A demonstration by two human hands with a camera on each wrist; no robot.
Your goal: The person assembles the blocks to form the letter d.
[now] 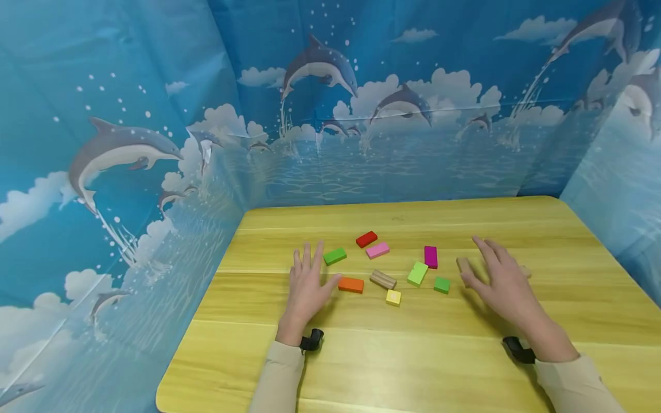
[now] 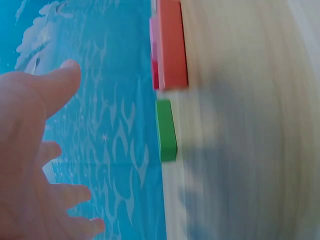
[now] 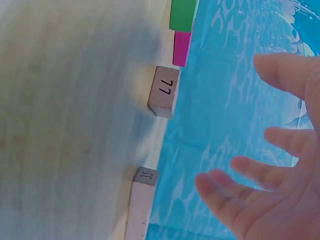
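My left hand [image 1: 307, 285], fingers spread and empty, is over the left side of the table, beside an orange block [image 1: 352, 285] and a green block [image 1: 335, 256]. In the left wrist view its fingers stand apart from the green block [image 2: 166, 131]. On the right, my right hand [image 1: 508, 291] hovers with loosely extended fingers, holding nothing. Under it lie bare wooden blocks, partly hidden in the head view; one wooden block [image 1: 464, 266] shows by the thumb. The right wrist view shows a wooden block marked 77 [image 3: 165, 91] and another marked 35 [image 3: 142, 200].
Between the hands lie a red block [image 1: 366, 239], a pink block [image 1: 378, 250], a brown ridged block [image 1: 383, 279], a yellow block [image 1: 393, 297], a lime block [image 1: 418, 273], a magenta block [image 1: 431, 257] and a small green block [image 1: 442, 285]. A dolphin-print curtain [image 1: 330, 166] borders the table [image 1: 403, 367].
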